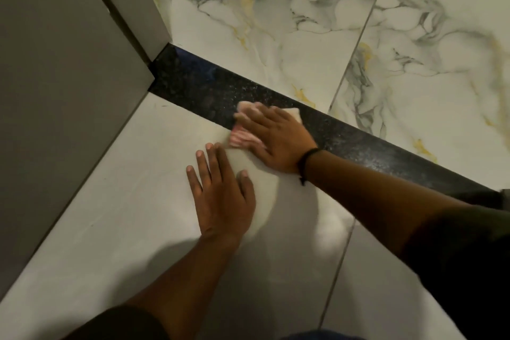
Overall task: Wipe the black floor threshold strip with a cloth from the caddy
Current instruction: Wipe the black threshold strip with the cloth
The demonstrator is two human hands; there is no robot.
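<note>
A black speckled threshold strip [193, 83] runs diagonally across the floor from the door frame at upper left to the right edge. A pink and white cloth [242, 139] lies across the strip's near edge, pressed flat under my right hand [276, 138], which wears a dark wrist band. My left hand [220, 196] rests palm down with fingers spread on the plain pale tile, just in front of the cloth and touching nothing else. The caddy is out of view.
A grey door frame and wall [69, 91] fill the left side and meet the strip's left end. Marbled white tiles with grey and gold veins [303, 22] lie beyond the strip. Plain pale tiles [124, 229] lie on the near side.
</note>
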